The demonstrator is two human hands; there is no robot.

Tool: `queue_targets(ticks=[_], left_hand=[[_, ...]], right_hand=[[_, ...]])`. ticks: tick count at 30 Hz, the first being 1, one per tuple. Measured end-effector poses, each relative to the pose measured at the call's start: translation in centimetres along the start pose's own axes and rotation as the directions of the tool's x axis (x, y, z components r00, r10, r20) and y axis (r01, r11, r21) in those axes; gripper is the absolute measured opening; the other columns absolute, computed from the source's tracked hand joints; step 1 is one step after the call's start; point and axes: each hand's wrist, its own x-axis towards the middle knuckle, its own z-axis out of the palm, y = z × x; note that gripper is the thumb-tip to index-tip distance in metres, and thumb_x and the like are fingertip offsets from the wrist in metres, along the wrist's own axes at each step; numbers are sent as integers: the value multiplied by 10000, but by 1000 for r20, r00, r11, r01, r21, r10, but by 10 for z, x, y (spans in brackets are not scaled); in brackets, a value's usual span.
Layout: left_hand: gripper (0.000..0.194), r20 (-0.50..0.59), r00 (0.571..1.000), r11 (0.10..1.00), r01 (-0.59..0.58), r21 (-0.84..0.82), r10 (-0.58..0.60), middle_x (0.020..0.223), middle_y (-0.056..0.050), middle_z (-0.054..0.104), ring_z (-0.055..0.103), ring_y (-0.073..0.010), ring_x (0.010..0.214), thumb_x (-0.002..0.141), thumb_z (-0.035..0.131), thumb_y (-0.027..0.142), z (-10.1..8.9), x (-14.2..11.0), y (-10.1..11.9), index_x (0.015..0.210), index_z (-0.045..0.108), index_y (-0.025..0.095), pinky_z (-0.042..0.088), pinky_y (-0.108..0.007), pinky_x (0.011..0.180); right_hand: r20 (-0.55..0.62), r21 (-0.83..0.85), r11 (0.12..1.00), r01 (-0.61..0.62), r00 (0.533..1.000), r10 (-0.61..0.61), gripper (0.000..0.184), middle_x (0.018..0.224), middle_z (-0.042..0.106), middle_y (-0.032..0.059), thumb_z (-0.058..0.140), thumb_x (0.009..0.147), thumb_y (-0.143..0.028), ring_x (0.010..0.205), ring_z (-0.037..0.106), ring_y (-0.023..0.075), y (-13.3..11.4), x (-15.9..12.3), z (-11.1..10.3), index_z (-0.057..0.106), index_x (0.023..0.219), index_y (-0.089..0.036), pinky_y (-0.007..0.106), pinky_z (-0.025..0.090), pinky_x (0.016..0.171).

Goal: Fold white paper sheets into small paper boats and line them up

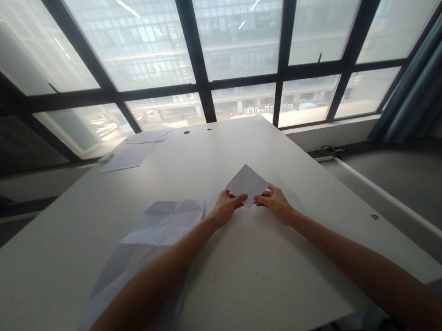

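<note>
A small folded white paper (247,183), diamond-shaped from here, lies on the white table (252,275) in front of me. My left hand (226,206) pinches its lower left edge with thumb and fingers closed. My right hand (275,202) pinches its lower right edge the same way. Both hands meet near the paper's bottom corner, resting on the tabletop.
A large creased sheet of paper (151,247) lies to the left under my left forearm. More sheets (135,149) sit at the table's far left corner. Big windows (235,52) stand behind the table, a curtain (417,89) at the right, and a floor drop beyond the right edge.
</note>
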Motion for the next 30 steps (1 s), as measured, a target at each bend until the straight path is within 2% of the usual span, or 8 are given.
queue_targets(ticks=[2,5,7,10,15,23,27,30], left_hand=[[540,4,1000,1000,-6,14,6,1024,-122,727,698,-241,885,651,862,343,1,-1,1,1095,659,113,548,-397,848],[516,16,1000,998,-20,58,19,980,-121,736,701,-242,844,648,861,341,2,-3,2,1064,677,99,555,-392,814],[490,21,999,995,-44,89,42,952,-115,738,699,-238,821,637,866,322,3,-4,2,1033,689,94,556,-369,783],[458,8,998,990,-63,123,62,925,-109,738,693,-229,796,636,864,302,4,-5,2,1009,700,91,552,-333,735],[472,23,999,995,-32,93,30,964,-125,736,696,-238,827,644,859,308,3,-5,2,1030,698,89,563,-371,777],[462,-69,997,1000,31,-1,-31,979,-145,737,696,-234,815,628,875,327,4,-4,4,978,720,69,577,-369,781],[460,-100,995,1000,28,-2,-28,970,-136,739,693,-231,812,618,879,313,4,-3,2,976,725,70,581,-366,778],[476,-112,994,1000,9,5,-8,974,-138,738,692,-232,809,615,881,317,4,-3,1,990,722,69,581,-369,773]], right_hand=[[14,-27,1000,-16,1000,16,423,876,745,55,782,632,-288,744,668,171,0,-1,1,669,1019,-160,282,525,667],[-6,-146,989,2,1000,-2,303,759,736,64,793,615,-296,644,637,164,0,-2,2,729,855,-122,275,497,596],[-18,-178,984,13,1000,-17,283,713,729,65,798,610,-305,612,627,164,0,-2,3,741,808,-111,277,488,578],[-6,-146,989,8,1000,-9,318,729,735,69,796,618,-318,633,644,175,0,-2,4,748,853,-109,291,508,612],[11,-147,989,-7,1000,9,298,742,738,73,787,616,-312,637,647,170,4,1,2,745,833,-112,286,510,619],[73,-237,972,8,997,9,264,703,720,68,766,652,-330,582,610,147,6,4,-6,733,795,-110,264,479,555],[104,-237,971,-15,994,41,275,696,717,66,764,668,-352,587,618,148,4,4,-7,727,797,-112,270,491,575],[116,-196,980,-22,992,46,320,726,723,58,795,643,-332,610,642,155,2,4,-8,708,868,-120,275,513,599]])
